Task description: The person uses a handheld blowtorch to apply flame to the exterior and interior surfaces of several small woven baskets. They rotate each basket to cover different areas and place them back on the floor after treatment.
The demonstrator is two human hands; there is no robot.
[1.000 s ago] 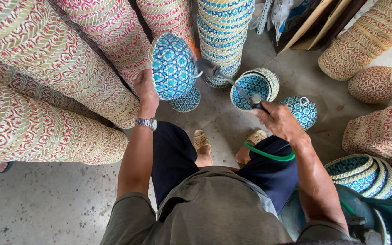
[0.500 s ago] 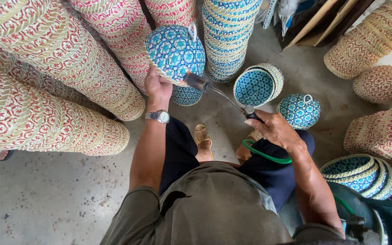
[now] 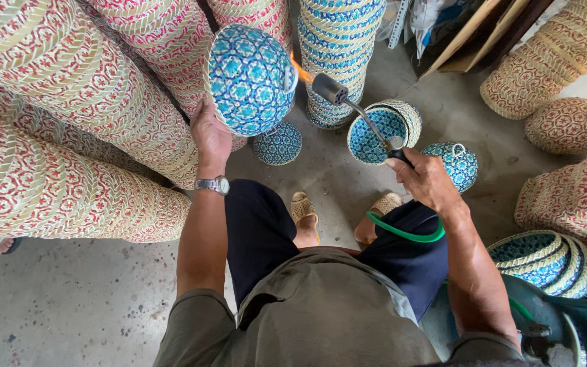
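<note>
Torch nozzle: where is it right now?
In the head view, the torch nozzle is upper centre, held by the right hand, flame touching the blue woven basket raised in the left hand.

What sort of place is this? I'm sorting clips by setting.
Likely a basket-weaving workshop: tall stacks of red-patterned woven baskets, blue-patterned woven baskets on a bare concrete floor, and a lit gas torch.

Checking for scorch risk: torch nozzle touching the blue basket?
Apart. Head view shows the torch nozzle short of the blue basket, flame bridging the gap.
</note>
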